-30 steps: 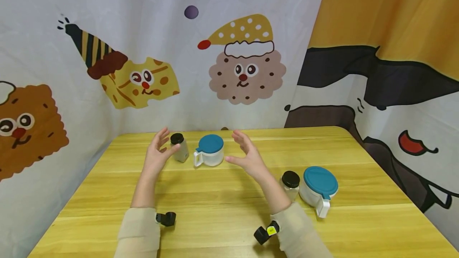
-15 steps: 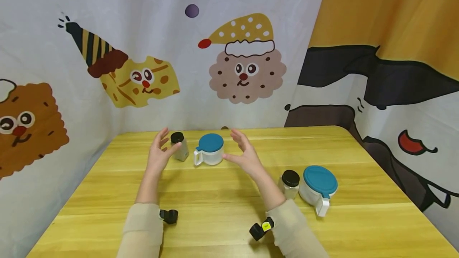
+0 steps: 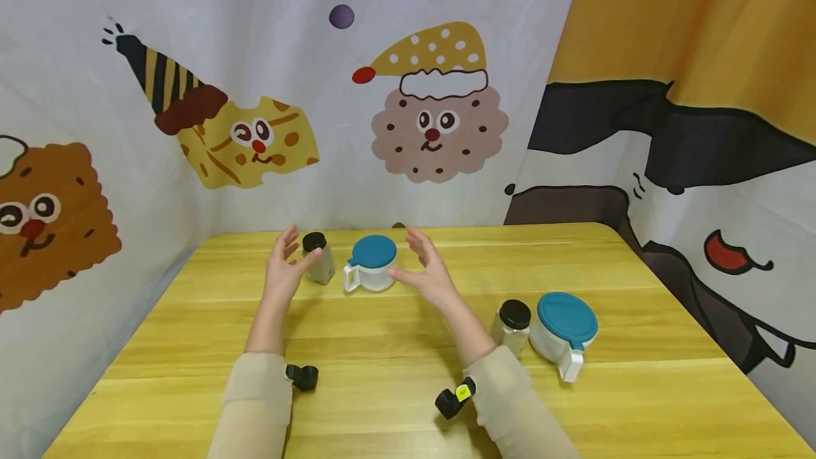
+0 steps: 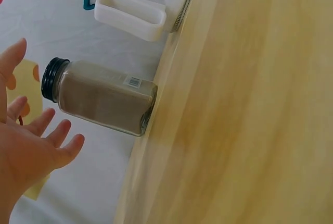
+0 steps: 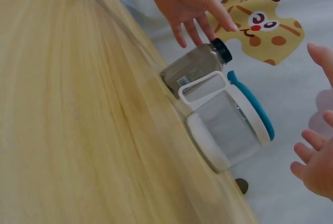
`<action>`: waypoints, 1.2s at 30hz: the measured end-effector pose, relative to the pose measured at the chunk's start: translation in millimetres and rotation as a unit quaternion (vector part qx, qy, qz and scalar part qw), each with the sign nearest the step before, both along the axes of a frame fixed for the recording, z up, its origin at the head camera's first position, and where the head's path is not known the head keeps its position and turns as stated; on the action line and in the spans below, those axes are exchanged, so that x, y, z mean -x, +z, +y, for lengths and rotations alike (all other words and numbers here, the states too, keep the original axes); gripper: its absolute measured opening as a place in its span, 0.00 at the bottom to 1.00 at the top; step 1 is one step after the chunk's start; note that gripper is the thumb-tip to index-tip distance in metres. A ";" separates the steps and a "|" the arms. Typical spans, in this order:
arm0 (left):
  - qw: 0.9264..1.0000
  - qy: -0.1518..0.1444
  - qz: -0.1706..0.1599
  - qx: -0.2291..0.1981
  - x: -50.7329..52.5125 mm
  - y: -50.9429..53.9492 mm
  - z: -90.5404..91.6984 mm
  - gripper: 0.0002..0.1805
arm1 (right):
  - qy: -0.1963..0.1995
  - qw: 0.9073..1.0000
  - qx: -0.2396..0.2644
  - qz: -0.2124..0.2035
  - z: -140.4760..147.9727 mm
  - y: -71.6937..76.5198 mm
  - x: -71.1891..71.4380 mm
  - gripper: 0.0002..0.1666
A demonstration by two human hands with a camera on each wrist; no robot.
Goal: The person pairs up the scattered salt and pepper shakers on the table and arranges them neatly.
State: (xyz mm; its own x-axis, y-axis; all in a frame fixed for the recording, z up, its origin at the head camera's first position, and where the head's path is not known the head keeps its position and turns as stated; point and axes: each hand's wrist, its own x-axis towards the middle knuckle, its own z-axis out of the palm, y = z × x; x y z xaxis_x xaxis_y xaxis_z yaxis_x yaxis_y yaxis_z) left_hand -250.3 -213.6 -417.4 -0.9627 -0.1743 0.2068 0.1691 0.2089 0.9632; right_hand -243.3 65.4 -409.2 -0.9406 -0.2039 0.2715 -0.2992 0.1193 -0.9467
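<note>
A black-capped square jar [image 3: 319, 266] of greyish powder stands near the back edge, beside my left hand [image 3: 282, 276]. In the left wrist view that hand [image 4: 26, 146] has its fingers spread near the jar's black cap [image 4: 54, 80], with a gap between. Just right of the jar stands a clear container with a blue lid [image 3: 374, 252] and white handle. My right hand [image 3: 433, 276] is raised at its right side, fingers apart, holding nothing; the right wrist view shows space between this hand [image 5: 320, 166] and the container [image 5: 229, 130].
On the right of the wooden table [image 3: 370, 374], a second black-capped jar [image 3: 512, 324] stands by my right forearm, next to another blue-lidded container [image 3: 566, 324] with its white handle toward me. A curtain with cartoon prints [image 3: 440, 133] hangs behind the table.
My right hand has shifted slightly left, closer to the back container. My left forearm has moved a little forward. The jars and containers stand where they were.
</note>
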 end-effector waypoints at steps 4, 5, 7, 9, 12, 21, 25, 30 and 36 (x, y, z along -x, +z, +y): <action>1.000 0.001 -0.003 -0.005 2.6 0.3 -0.6 0.45 | 0.001 1.000 0.006 -0.004 -3.8 -3.7 2.8 0.49; 1.000 0.001 -0.003 -0.007 3.1 0.2 -0.8 0.45 | -0.002 1.000 0.005 -0.006 -4.9 -4.7 3.5 0.50; 1.000 0.003 -0.004 -0.010 4.1 -0.2 -1.6 0.45 | -0.005 1.000 0.002 -0.008 -6.8 -6.5 4.6 0.50; 1.000 0.003 -0.006 -0.015 4.9 -0.7 -2.7 0.45 | -0.010 1.000 -0.002 -0.012 -8.9 -8.0 5.9 0.50; 1.000 0.003 -0.016 -0.023 5.8 -0.8 -4.7 0.45 | -0.015 1.000 -0.011 -0.016 -11.1 -11.0 8.8 0.51; 0.998 -0.013 -0.045 -0.051 0.9 11.8 -1.8 0.43 | -0.007 0.999 -0.012 -0.034 -17.8 6.2 -2.1 0.53; 0.998 -0.008 -0.046 -0.048 8.5 3.0 -3.4 0.44 | -0.018 0.999 -0.005 -0.036 -21.0 -4.6 5.8 0.54; 0.998 0.001 -0.037 -0.045 18.2 -10.9 -5.6 0.44 | -0.042 0.998 -0.008 -0.047 -26.6 -26.2 21.6 0.57; 0.997 0.000 -0.038 -0.067 14.7 -6.0 -0.7 0.43 | -0.056 0.997 -0.003 -0.053 -35.4 -30.3 24.0 0.58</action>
